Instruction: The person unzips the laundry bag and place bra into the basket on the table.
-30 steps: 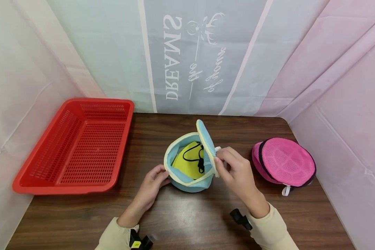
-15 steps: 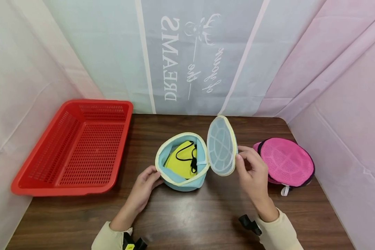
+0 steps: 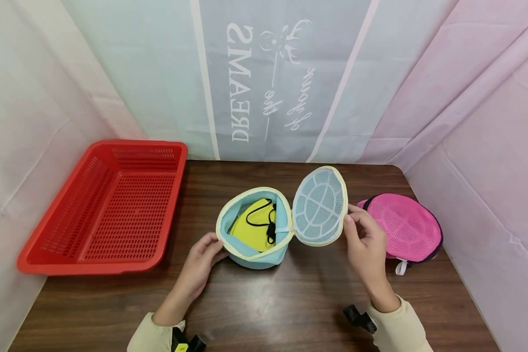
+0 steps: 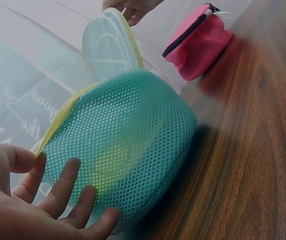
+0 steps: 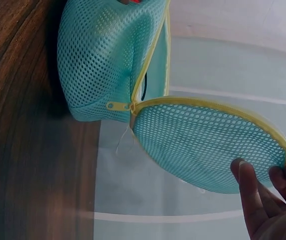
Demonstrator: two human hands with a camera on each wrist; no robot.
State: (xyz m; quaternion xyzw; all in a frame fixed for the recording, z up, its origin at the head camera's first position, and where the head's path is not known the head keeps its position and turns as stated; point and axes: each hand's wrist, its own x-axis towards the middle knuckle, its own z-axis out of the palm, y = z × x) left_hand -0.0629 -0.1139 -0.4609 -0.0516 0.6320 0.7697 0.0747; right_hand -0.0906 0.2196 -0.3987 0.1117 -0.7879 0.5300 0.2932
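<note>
A blue mesh laundry bag (image 3: 256,260) with yellow zipper trim stands on the table, unzipped. Its round lid (image 3: 320,206) is swung out to the right, showing a ribbed inner side. Inside lies a folded yellow item (image 3: 252,232) with a black cord and toggle; its kind cannot be told. My left hand (image 3: 199,266) pinches the bag's left rim between thumb and forefinger, the other fingers resting along the mesh in the left wrist view. My right hand (image 3: 367,242) pinches the lid's outer edge. In the right wrist view a zipper pull (image 5: 116,106) hangs by the hinge.
A red perforated plastic basket (image 3: 176,195) sits at the left of the wooden table (image 3: 264,313). A pink mesh bag (image 3: 407,227) with black trim, its lid down, is at the right, just beyond my right hand. Fabric curtains (image 3: 158,73) enclose the back and sides.
My right hand has drawn the lid rightward, from half raised over the bag to swung wide. The bag and my left hand have shifted slightly left.
</note>
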